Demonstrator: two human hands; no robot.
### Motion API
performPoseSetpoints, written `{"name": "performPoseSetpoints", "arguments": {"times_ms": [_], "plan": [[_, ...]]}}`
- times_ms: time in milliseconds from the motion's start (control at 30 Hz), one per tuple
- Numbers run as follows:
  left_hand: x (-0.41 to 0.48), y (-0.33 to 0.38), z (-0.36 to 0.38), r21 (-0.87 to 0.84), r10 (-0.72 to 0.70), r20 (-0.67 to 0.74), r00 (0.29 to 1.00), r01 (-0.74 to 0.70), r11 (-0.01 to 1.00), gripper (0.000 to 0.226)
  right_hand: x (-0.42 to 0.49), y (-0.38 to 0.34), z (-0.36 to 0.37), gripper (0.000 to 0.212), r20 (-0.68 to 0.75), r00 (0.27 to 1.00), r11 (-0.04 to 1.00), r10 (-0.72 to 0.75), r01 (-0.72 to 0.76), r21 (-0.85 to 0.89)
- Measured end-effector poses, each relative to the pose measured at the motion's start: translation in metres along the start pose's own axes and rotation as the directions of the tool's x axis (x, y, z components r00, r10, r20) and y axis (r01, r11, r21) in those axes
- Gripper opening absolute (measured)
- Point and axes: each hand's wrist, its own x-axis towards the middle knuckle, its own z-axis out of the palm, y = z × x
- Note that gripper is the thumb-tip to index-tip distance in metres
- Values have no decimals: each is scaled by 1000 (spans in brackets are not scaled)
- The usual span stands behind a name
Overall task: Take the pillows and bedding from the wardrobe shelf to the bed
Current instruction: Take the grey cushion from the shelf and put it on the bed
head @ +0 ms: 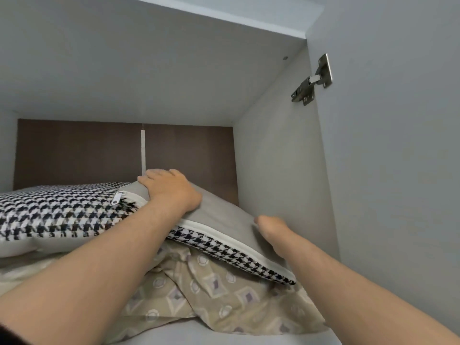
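Wardrobe shelf (286,338), top compartment, viewed from below.

Landmark: grey pillow (224,220) with white zip edge and houndstooth underside, lying tilted on the patterned bedding (211,295), right of the second houndstooth pillow (62,212) and touching it.

Long axis of grey pillow: runs from its far-left corner down to its near-right corner, along the zip.

Left hand (171,190): palm down on the pillow's far-left top corner, fingers (154,175) spread and curled over the back edge.

Right hand (271,232): against the pillow's right side, next to the wardrobe side wall (278,170); fingers tucked out of sight, cannot tell whether spread or gripping.

Judgement: both hands bracket the pillow along its long axis; left has the clearer hold. Pull would come toward the camera. Bedding beneath may drag.
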Motion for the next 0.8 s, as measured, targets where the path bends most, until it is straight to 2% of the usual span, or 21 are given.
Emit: {"name": "performPoseSetpoints", "arguments": {"times_ms": [100,200,267,333,400,533,633,800], "plan": [[14,-5,7,10,-59,70,996,58,998,88,19,14,18,51,56,997,994,61,-55,-100],[29,-11,16,-44,-95,135,986,102,994,80,31,20,37,68,63,992,993,107,-103,-60],[32,-13,31,-10,-115,148,982,118,993,83,36,21,46,76,50,994,994,98,-95,-58],[33,-15,50,9,-130,107,986,129,992,89,35,25,51,76,31,995,992,92,-89,-93],[29,-17,66,-37,-125,53,991,128,991,89,38,31,53,67,6,998,982,55,-53,-179],[26,-23,83,-199,-31,-34,999,24,980,64,40,43,58,59,-53,998,962,-37,21,-273],[21,-29,85,-301,23,-113,993,-57,952,47,32,46,60,62,-108,994,970,-35,8,-243],[1,-42,88,-451,27,-272,962,-152,880,35,11,39,42,55,-244,964,982,-107,64,-180]]}}
